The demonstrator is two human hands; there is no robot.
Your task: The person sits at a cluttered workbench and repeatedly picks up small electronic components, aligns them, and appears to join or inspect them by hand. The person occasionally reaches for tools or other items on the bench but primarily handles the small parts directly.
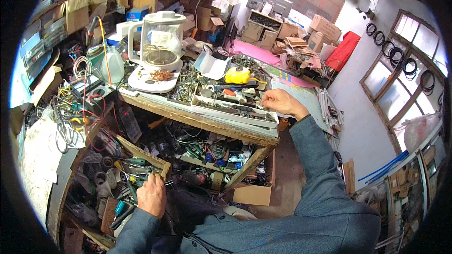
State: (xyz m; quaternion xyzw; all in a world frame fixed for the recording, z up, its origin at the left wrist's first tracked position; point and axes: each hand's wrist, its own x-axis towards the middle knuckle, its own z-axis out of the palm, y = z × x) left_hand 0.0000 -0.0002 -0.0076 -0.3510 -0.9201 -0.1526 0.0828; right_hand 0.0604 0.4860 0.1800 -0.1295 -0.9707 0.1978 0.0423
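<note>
My right hand (285, 102) is over the right end of a long white tray (235, 116) on the workbench. Its fingers are curled and pressed together at the tips; what they hold, if anything, is too small to tell. Pliers-like tools, small parts and a yellow tape measure (238, 75) lie in and beside the tray. Lower left, my left hand (151, 195) is closed at the edge of an open drawer (155, 160) full of tools. A thin metal piece shows beside its fingers, but its grip is hidden. Green-handled screwdrivers (135, 161) lie near it.
A glass kettle (161, 40) stands left on the bench, with a white base (141, 82) bearing brown scraps in front. Loose screws cover the bench (212, 124) behind the tray. Red test leads and cables (87, 113) hang at left. Below is a crowded shelf and a cardboard box (252, 194).
</note>
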